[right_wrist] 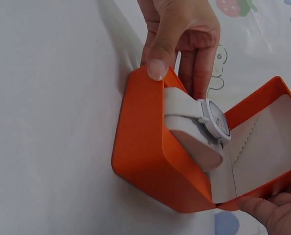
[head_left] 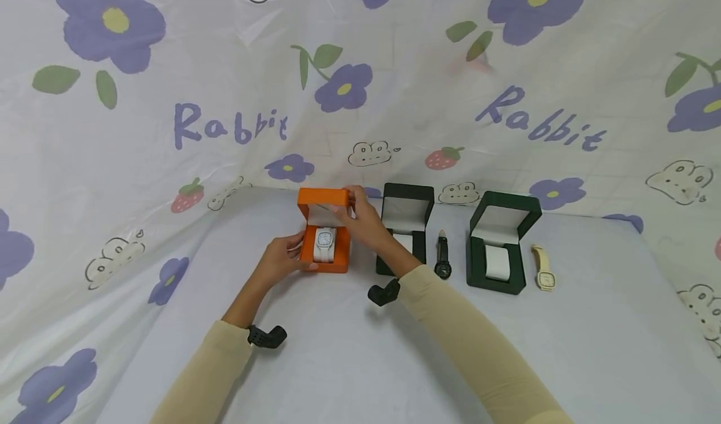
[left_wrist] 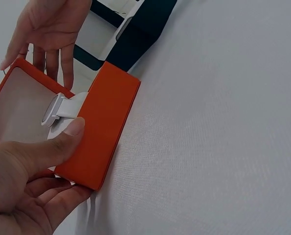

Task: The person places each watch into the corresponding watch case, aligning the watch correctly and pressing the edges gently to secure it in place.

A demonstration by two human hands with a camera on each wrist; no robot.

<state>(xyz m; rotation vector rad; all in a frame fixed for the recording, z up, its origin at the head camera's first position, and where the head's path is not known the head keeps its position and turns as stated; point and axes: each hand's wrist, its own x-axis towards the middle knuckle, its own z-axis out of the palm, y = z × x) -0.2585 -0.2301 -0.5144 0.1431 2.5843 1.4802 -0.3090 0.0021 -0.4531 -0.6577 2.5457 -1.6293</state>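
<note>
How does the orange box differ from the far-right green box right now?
The orange box holds a white watch on its cushion; the green box shows a bare white cushion, with a cream watch lying beside it on the cloth. The left hand grips the orange box's base and the right hand holds its lid; nothing touches the green box. Both stand open with pale linings.

Even, soft, bright light throughout; no glare. Faint shadows under forearms on desk point(head_left: 349, 361). Head view bowed at edges, backdrop cloth point(head_left: 169, 129) curving. Wrist views sharp in middle, nearest fingers point(left_wrist: 18, 205) slightly soft, colours a little washed.
</note>
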